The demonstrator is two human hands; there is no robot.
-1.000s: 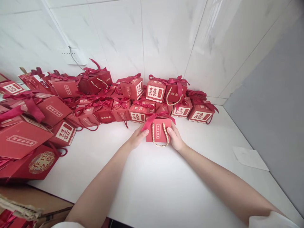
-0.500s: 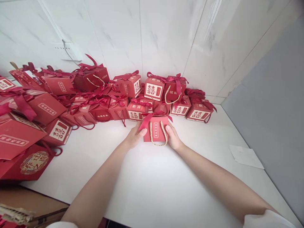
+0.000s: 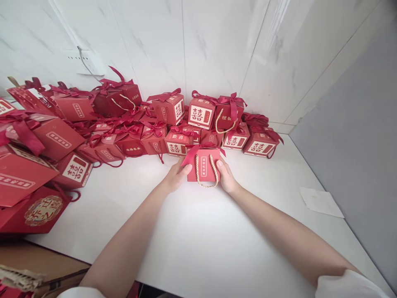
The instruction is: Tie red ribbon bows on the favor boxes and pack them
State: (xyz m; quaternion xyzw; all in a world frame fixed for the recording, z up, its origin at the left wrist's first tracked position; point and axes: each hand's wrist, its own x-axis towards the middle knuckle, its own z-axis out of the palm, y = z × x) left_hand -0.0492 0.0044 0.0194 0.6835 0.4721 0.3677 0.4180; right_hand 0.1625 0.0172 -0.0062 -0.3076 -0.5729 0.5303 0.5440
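Between my two hands is a small red gift box (image 3: pixel 192 174) with a gold rope handle hanging down its front and a dark red ribbon (image 3: pixel 192 154) tied on top. My left hand (image 3: pixel 177 176) grips its left side, thumb on the front edge. My right hand (image 3: pixel 227 177) holds the right side, thumb likewise at the front; the other fingers of both hands are mostly hidden behind the box. Just behind it stands a red box with a white panel (image 3: pixel 175 147), part of a row of similar ribboned boxes.
Red gift boxes (image 3: pixel 201 114) are stacked along the marbled wall (image 3: pixel 214 45), with larger ones (image 3: pixel 34 213) at the left. White paper (image 3: pixel 321 202) lies on the white table (image 3: pixel 198 244) at the right. A cardboard carton (image 3: pixel 46 263) stands at the lower left. A socket (image 3: pixel 89 62) with a cable is on the wall.
The view has shifted slightly, so the boxes at the left sit a little further left and higher. Both hands keep their hold on the gift box, which has barely moved.
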